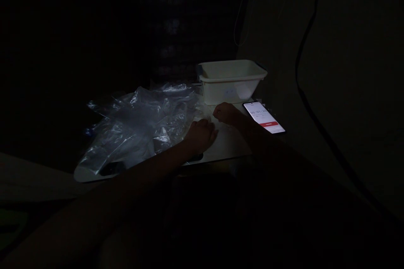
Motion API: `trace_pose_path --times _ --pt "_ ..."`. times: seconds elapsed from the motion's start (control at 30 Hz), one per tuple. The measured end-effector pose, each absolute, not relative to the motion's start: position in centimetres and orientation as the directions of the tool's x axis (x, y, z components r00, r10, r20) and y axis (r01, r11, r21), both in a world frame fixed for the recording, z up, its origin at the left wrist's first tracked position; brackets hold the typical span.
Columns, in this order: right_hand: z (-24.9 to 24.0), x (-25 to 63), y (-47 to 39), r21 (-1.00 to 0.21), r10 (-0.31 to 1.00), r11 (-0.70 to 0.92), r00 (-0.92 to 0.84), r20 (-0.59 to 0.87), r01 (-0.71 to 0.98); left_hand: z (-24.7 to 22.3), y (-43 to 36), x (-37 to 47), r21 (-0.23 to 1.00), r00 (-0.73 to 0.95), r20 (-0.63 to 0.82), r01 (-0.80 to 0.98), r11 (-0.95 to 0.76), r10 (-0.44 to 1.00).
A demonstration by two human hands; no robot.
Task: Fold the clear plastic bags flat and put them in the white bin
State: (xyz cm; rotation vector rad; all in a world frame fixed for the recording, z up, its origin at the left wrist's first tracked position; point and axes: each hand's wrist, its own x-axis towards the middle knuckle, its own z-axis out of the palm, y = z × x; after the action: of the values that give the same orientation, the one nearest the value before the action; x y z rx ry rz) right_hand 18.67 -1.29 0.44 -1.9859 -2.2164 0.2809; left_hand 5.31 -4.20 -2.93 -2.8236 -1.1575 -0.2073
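A rumpled heap of clear plastic bags [135, 119] covers the left part of a small light-coloured table [232, 143]. At the right edge of the heap is my left hand [200, 135], its fingers curled downward; what lies under them is too dark to see. Just beyond it, my right hand [225, 113] is closed with the fingertips turned left. A faint see-through film shows between the two hands, but I cannot tell whether either one grips it. Both hands are low over the tabletop, in front of a white plastic tub [232, 88].
To the right of the tub lies a lit phone [264, 117] showing a running timer and a red button. A dark cable [304, 92] hangs down the wall on the right. Dark oval openings [112, 168] show near the table's front edge. The room is very dim.
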Motion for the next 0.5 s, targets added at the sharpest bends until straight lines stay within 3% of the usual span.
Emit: trace_pose_path --times 0.27,0.5 --pt "-0.1 18.5 -0.7 -0.225 0.994 0.111 -0.111 0.011 0.968 -3.2 -4.2 4.9 -0.042 0.672 0.146 0.738 -0.674 0.726" --pt "-0.4 18.9 -0.7 -0.112 0.990 0.140 -0.137 0.036 0.984 -4.0 -4.1 4.4 -0.073 0.643 0.163 0.764 -0.641 0.748"
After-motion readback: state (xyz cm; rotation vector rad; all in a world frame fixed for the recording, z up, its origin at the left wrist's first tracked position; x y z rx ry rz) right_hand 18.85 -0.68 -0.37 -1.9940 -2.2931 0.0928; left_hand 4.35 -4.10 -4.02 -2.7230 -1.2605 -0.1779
